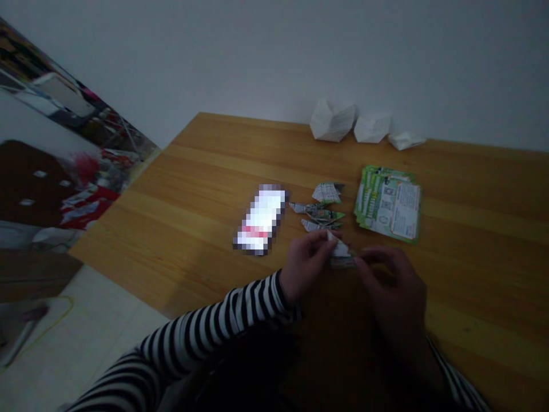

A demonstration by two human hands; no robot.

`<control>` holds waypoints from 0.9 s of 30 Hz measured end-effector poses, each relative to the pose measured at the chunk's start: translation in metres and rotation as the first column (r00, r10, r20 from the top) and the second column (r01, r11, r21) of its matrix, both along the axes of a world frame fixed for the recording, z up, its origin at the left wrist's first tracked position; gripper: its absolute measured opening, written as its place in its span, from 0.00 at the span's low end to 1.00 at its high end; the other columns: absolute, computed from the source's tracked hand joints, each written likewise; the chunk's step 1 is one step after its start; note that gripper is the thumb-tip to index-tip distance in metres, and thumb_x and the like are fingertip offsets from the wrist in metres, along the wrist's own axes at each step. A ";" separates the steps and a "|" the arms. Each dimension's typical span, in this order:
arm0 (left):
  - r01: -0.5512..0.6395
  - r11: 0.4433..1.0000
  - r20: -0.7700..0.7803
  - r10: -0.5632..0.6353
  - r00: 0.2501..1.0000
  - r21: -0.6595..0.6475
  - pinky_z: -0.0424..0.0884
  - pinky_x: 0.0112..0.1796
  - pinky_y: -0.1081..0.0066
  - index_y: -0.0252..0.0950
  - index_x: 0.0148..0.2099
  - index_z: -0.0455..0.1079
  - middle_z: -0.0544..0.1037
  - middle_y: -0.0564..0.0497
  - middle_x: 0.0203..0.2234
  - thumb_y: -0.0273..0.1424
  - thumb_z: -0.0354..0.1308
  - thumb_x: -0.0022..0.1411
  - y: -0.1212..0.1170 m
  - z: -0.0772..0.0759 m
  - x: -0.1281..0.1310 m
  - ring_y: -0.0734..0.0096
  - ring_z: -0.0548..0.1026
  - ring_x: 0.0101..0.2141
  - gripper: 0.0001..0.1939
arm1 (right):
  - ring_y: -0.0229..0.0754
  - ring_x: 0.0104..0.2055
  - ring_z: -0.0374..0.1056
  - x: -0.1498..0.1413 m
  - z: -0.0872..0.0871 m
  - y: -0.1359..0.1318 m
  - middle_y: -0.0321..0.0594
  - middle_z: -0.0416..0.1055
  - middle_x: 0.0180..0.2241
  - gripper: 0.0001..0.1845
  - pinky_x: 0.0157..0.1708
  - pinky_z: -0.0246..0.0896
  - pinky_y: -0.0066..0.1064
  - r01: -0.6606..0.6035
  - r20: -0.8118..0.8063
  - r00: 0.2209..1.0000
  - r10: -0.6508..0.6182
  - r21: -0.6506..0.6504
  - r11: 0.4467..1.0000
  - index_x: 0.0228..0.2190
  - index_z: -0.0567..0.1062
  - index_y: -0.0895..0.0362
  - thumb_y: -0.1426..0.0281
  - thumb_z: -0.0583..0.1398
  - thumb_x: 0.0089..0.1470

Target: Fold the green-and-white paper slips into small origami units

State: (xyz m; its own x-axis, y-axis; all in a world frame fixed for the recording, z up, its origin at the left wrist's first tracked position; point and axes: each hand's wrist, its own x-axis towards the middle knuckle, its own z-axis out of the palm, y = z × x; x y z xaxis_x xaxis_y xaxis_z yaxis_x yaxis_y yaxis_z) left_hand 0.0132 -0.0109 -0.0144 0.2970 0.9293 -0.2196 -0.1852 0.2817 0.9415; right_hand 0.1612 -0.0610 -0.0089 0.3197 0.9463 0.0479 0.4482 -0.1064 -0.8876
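Toward the front edge of the table, left hand and right hand pinch paper between fingers; slow, even creasing seems best.

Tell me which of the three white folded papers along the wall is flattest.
The rightmost white folded paper: it lies low and flattened, while the middle one and the leftmost one stand visibly taller.
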 end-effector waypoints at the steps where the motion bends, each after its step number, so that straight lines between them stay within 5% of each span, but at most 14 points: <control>1: 0.000 1.000 0.037 0.001 0.999 -0.030 0.72 0.41 0.69 0.31 0.45 0.72 0.81 0.47 0.34 0.36 0.59 0.59 0.000 0.000 0.000 0.67 0.78 0.36 0.16 | 0.42 0.34 0.73 0.000 0.000 0.000 0.39 0.75 0.33 0.09 0.34 0.69 0.32 -0.013 -0.003 1.000 0.013 -0.011 1.000 0.34 0.74 0.54 0.62 0.62 0.51; 14: 0.027 0.992 0.158 -0.007 0.987 -0.123 0.69 0.39 0.70 0.31 0.42 0.71 0.80 0.48 0.31 0.35 0.62 0.57 0.002 0.001 0.001 0.71 0.77 0.33 0.14 | 0.45 0.29 0.72 0.017 0.006 0.015 0.37 0.76 0.24 0.16 0.28 0.65 0.31 -0.223 -0.138 0.971 0.193 -0.254 0.941 0.27 0.80 0.58 0.59 0.58 0.52; 19: 0.056 0.993 0.164 -0.038 0.986 -0.108 0.69 0.40 0.70 0.31 0.42 0.72 0.79 0.48 0.32 0.35 0.62 0.57 0.001 0.000 0.000 0.72 0.76 0.33 0.14 | 0.45 0.31 0.73 0.019 0.002 0.014 0.40 0.79 0.30 0.17 0.29 0.64 0.31 -0.266 -0.138 0.962 0.237 -0.259 0.928 0.29 0.80 0.58 0.59 0.57 0.54; 23: 0.053 0.992 0.132 -0.038 0.991 -0.112 0.69 0.38 0.71 0.31 0.41 0.72 0.77 0.50 0.31 0.35 0.63 0.56 0.001 -0.001 0.000 0.74 0.74 0.31 0.13 | 0.44 0.30 0.72 0.016 -0.003 0.009 0.41 0.77 0.29 0.17 0.31 0.63 0.31 -0.180 0.121 0.974 0.194 -0.117 0.977 0.29 0.78 0.58 0.61 0.55 0.57; 27: 0.044 0.992 0.104 -0.032 0.994 -0.117 0.69 0.36 0.72 0.31 0.39 0.72 0.77 0.50 0.30 0.35 0.63 0.55 0.002 0.000 -0.001 0.75 0.74 0.31 0.13 | 0.42 0.26 0.71 0.014 -0.006 0.006 0.40 0.75 0.25 0.18 0.27 0.60 0.29 -0.186 0.409 0.898 0.160 0.024 0.982 0.28 0.76 0.58 0.61 0.52 0.59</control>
State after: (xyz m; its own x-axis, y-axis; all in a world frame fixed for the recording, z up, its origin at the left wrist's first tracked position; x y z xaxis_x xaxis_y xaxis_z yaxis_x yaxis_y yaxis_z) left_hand 0.0125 -0.0090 -0.0146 0.3577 0.8861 -0.2948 -0.2650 0.3990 0.8778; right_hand 0.1754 -0.0552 -0.0148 0.0921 0.9760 0.1972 0.7754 0.0540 -0.6292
